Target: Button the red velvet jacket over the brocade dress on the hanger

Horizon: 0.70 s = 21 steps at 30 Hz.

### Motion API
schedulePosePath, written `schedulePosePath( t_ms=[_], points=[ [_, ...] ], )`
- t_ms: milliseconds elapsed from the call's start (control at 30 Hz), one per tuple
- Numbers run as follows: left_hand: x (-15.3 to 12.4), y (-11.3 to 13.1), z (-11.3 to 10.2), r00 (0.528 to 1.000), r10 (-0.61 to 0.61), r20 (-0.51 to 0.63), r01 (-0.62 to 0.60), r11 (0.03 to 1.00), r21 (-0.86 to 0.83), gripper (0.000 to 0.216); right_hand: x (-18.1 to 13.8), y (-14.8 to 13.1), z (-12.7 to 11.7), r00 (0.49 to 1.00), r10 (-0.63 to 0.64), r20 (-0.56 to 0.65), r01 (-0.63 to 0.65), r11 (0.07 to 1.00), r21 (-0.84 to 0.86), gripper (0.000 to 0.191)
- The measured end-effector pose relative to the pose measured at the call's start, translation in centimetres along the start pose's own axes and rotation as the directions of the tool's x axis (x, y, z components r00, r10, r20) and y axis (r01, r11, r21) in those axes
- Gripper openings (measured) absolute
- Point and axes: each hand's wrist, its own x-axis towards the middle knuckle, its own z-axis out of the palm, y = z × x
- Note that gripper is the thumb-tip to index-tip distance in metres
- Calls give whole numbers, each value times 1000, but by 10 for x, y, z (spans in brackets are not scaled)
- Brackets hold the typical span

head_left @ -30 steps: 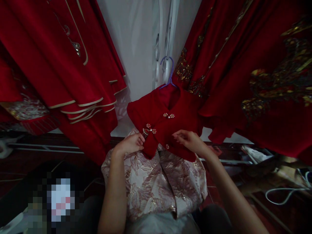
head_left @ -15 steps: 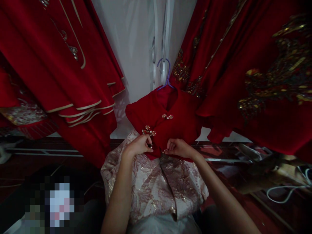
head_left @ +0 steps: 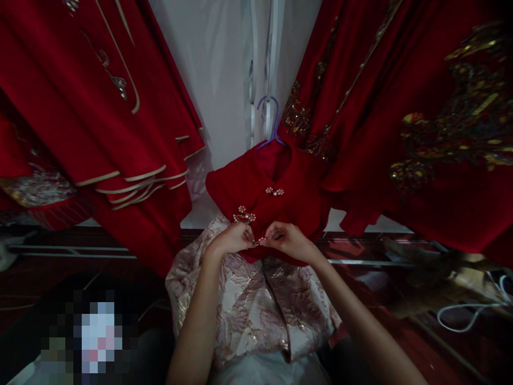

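Note:
A red short-sleeved top (head_left: 240,179) hangs on a purple hanger (head_left: 276,120) in front of me. Pearl-like beaded fastenings show on its chest (head_left: 274,191) and on its left side in view (head_left: 244,215). Low on the front, my left hand (head_left: 236,239) and my right hand (head_left: 286,239) meet at a small beaded fastening (head_left: 260,242). Each hand pinches one end of it between bent fingers. How the two halves join is too small to make out. Shiny pinkish brocade cloth (head_left: 240,305) lies beneath my forearms, under the top's hem.
Long red garments with pale edging (head_left: 80,107) hang on the left. Others with gold sequins (head_left: 420,155) hang on the right. Behind is a pale panel (head_left: 192,64). A white cable (head_left: 460,318) loops at the lower right, and a blurred-out patch (head_left: 98,337) sits lower left.
My right hand has moved left and slightly up, bringing its end of the beaded fastening to my left hand. My left hand has shifted slightly right. The gap between them has closed.

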Motion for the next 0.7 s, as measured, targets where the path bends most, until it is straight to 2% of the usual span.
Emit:
schedulePosePath(
  t_ms=[133,233,367,533,700],
  points=[
    [0,-4,-3,1000,5,7,-4,997,-78,16,2,3,18,991,9,-131,-21,996,-90,20],
    [-1,-3,-5,1000,11,4,-11,998,-69,18,2,4,26,980,-5,-200,-27,988,-154,16],
    [-1,-2,-5,998,51,-26,-52,998,-43,8,1,7,32,972,-25,-235,-31,973,-230,14],
    [0,-3,-3,997,-3,-73,-5,993,-122,2,2,11,36,959,-25,-281,-53,962,-269,13],
    [-2,-4,-8,997,-57,-56,48,988,-150,12,3,17,40,956,-24,-292,-48,970,-238,13]
  ],
)
